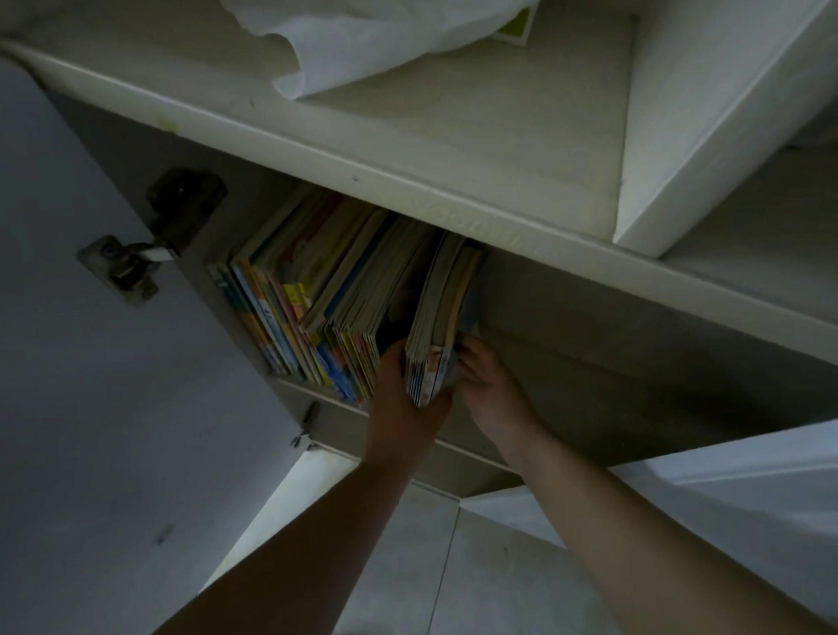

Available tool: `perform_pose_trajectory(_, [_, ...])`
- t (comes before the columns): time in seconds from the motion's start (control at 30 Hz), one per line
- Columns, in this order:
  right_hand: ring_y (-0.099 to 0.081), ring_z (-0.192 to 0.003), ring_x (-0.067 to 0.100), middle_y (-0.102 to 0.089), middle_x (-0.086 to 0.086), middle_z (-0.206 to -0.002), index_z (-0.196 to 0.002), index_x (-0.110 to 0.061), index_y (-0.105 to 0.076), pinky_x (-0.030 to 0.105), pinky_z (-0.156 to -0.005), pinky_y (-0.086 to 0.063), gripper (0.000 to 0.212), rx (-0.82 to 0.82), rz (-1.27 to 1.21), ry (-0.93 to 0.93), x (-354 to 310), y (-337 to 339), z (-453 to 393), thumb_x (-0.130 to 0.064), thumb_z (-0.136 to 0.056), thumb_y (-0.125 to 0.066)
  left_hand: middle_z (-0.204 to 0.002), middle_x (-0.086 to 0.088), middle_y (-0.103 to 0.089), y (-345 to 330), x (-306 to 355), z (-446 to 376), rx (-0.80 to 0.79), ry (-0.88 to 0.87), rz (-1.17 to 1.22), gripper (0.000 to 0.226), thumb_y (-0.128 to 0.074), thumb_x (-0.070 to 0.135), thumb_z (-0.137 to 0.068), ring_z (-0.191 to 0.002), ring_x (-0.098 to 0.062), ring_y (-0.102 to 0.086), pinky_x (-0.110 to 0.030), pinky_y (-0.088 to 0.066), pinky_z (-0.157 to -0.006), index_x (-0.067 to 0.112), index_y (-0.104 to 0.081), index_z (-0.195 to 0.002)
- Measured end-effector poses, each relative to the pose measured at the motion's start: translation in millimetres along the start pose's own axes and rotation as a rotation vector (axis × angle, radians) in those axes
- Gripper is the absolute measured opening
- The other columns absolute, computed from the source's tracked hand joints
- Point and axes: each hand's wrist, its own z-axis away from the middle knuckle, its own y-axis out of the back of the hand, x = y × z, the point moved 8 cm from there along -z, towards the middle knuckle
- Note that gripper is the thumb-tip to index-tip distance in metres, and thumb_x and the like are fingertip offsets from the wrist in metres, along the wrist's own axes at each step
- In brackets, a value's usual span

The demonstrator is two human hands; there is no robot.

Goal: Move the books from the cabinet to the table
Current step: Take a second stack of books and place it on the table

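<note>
Pick-up step: left hand (401, 398) and right hand (488, 391) clasped a small batch of books (439, 326) from either side inside the open cabinet (597, 311); next, seemingly, drawing it clear toward the unseen counter.

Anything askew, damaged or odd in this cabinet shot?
Nothing damaged or spilled. The row of books leans to one side inside the cabinet, and both hands, left hand and right hand, clamp a separated bundle of books between them. A crumpled white plastic bag lies on the shelf above.
</note>
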Motion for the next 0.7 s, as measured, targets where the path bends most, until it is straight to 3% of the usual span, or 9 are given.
perform_pose_trajectory(0.07, [-0.056,-0.097,0.004,-0.055,-0.001,-0.113,-0.119,-0.021,-0.045,0.009,-0.069,-0.048,0.051,-0.019,-0.024,0.012,-3,-1,1,0.018,-0.087,-0.037,-0.118,0.000,-0.054,-7,0,-9,0.041,0.014,0.019,0.064,-0.073,0.012,-0.075,-0.112,-0.015,-0.055,-0.019,-0.045,-0.090,0.015,-0.040,-0.130])
perform_pose_trajectory(0.17, [-0.055,-0.106,0.010,-0.053,0.003,-0.121,-0.131,-0.019,-0.041,0.009,-0.077,-0.049,0.052,-0.036,-0.035,0.017,1,1,0,0.014,-0.090,-0.036,-0.116,0.005,-0.048,-11,2,-14,0.183,0.037,0.020,0.069,-0.077,0.010,-0.074,-0.110,-0.008,-0.048,0.002,-0.031,-0.085,0.005,-0.040,-0.132])
perform_pose_trajectory(0.23, [-0.057,-0.104,0.008,-0.057,0.002,-0.119,-0.124,-0.024,-0.046,0.012,-0.080,-0.049,0.050,-0.060,-0.020,0.016,3,0,-1,0.013,-0.091,-0.037,-0.116,0.006,-0.047,-11,2,-14,0.261,0.031,0.012,0.071,-0.079,0.013,-0.072,-0.110,-0.007,-0.046,0.002,-0.028,-0.085,0.006,-0.041,-0.132])
perform_pose_trajectory(0.37, [-0.063,-0.082,-0.008,-0.062,-0.005,-0.101,-0.114,-0.021,-0.052,0.008,-0.069,-0.048,0.045,-0.067,-0.030,0.019,1,3,0,0.014,-0.090,-0.036,-0.115,0.008,-0.048,-11,-3,-13,0.317,0.034,0.011,0.070,-0.080,0.017,-0.071,-0.110,-0.006,-0.047,-0.011,-0.035,-0.087,0.010,-0.043,-0.130])
perform_pose_trajectory(0.5, [-0.058,-0.088,-0.008,-0.059,0.001,-0.109,-0.125,-0.011,-0.050,0.003,-0.069,-0.045,0.045,-0.045,-0.023,0.008,5,6,2,0.014,-0.091,-0.034,-0.107,0.013,-0.050,-10,-5,-14,0.332,0.097,0.050,0.058,-0.076,0.013,-0.076,-0.093,0.005,-0.048,0.009,-0.029,-0.071,0.014,-0.045,-0.125])
perform_pose_trajectory(0.6, [-0.056,-0.094,-0.002,-0.059,0.003,-0.112,-0.118,-0.017,-0.053,0.006,-0.072,-0.047,0.041,0.001,0.008,0.005,6,5,1,0.010,-0.092,-0.038,-0.105,0.012,-0.053,-9,-8,-14,0.385,0.159,0.087,0.056,-0.076,0.014,-0.076,-0.093,0.001,-0.050,0.007,-0.030,-0.070,0.013,-0.048,-0.125])
perform_pose_trajectory(0.7, [-0.057,-0.092,0.000,-0.061,-0.006,-0.103,-0.113,-0.018,-0.053,0.007,-0.071,-0.048,0.033,0.010,-0.008,0.008,6,4,0,0.006,-0.093,-0.042,-0.104,0.010,-0.056,-9,-9,-13,0.404,0.217,0.106,0.053,-0.075,0.017,-0.077,-0.097,-0.005,-0.053,-0.013,-0.039,-0.076,0.017,-0.051,-0.123])
